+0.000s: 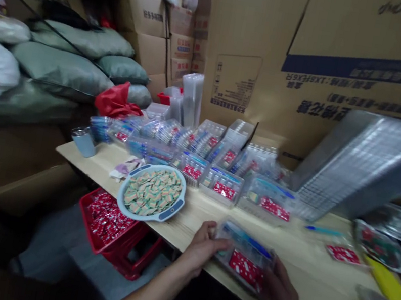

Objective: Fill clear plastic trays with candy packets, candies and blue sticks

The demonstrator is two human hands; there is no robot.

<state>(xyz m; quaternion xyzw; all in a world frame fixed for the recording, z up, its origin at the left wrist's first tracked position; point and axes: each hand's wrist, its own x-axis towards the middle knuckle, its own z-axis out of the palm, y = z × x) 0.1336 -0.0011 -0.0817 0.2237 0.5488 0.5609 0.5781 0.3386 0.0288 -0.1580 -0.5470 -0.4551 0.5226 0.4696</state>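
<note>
One pale worktop (316,287), wood-toned, running across the view; behind it, one large brown carton (258,36) with upside-down print. At left, stacked cartons (154,14) and several grey-green sacks (63,71), uncounted where they overlap.

Hands: two. Left hand (203,245), fingers closed round the left end of a clear box, thumb over its top; right hand (282,291), blurred, gripping the opposite end.

Clear box (238,235), held: one, tilted over the worktop's front edge; contents visible, one red dotted packet (244,267) and one blue stick (258,246).

Filled boxes, nearest row, right of the basin: three (220,189). Further boxes behind: many, too overlapped to count.

Basin, light blue (121,198): one, heaped with small wrapped pieces (155,191), beyond counting.

Red crate (89,239): one, below worktop level, full of red packets (108,216).

Blue tumbler (85,143): one, at the left end. Crumpled cloth (126,167): one, beside the basin.

Right side: one tall leaning stack of clear trays (359,166); one loose blue stick (323,231); one separate red packet (343,254); one yellow item (389,284), unidentified.
</note>
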